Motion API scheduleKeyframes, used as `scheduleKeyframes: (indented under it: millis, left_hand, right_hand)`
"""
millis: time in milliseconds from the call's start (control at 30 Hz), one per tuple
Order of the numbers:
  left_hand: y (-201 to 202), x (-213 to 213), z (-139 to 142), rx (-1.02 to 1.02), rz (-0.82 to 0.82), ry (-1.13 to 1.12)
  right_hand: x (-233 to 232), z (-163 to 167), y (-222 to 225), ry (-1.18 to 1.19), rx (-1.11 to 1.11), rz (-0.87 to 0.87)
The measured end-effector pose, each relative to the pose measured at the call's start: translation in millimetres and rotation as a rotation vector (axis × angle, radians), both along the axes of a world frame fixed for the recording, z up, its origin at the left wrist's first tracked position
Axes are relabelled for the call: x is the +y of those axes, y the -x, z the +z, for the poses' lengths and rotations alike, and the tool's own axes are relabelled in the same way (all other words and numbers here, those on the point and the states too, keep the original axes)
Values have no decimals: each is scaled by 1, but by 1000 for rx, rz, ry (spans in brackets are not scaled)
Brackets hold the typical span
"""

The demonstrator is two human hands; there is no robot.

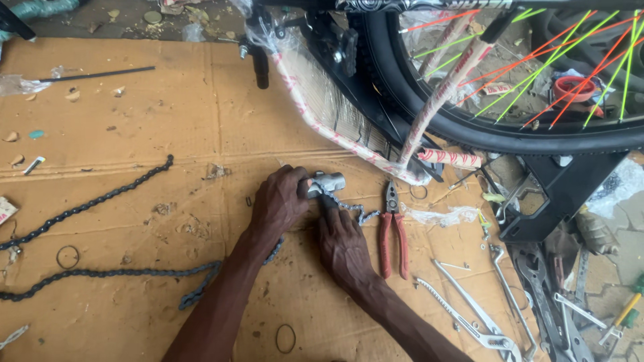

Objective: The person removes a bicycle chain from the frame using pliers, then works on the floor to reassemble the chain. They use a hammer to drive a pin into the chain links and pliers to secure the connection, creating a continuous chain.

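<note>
Your left hand [282, 201] wraps its fingers around a grey metal tool [327, 182], gripping it against the cardboard [201, 121]. Your right hand [342, 245] pinches the bicycle chain [100, 271] right at the tool, fingers closed on the links. Red-handled pliers [392, 231] lie just beside, with the bicycle wheel [510, 80] beyond.

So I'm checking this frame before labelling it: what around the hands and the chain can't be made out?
- Head view: where the grey metal tool meets the chain, hidden by the left hand and right hand.
- The chain's left ends run off the frame edge.
- The bicycle wheel is cut off by the top and right edges.
- Small bits on the cardboard are too small to identify.
</note>
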State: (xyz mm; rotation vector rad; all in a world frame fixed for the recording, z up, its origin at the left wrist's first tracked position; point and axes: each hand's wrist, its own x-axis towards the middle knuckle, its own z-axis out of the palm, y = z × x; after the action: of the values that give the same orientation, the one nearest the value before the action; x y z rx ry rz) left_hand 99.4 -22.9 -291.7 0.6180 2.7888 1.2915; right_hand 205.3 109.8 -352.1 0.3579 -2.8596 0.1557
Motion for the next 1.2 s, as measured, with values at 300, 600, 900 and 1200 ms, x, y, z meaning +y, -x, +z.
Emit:
scheduleKeyframes:
  millis: [300,600,900,1200]
  left_hand:
    - [-5,8,-7,-14,-100,135]
    - [3,3,-7,88,-133,86]
    - [4,-1,8,-74,-60,118]
    - [-5,-4,0,38,-114,219]
  right_hand:
    - [-2,-7,-19,-13,-71,193]
    - [33,6,5,747,43,-326]
    - [70,19,52,566,-127,-86]
    - [66,31,77,390,-49,-49]
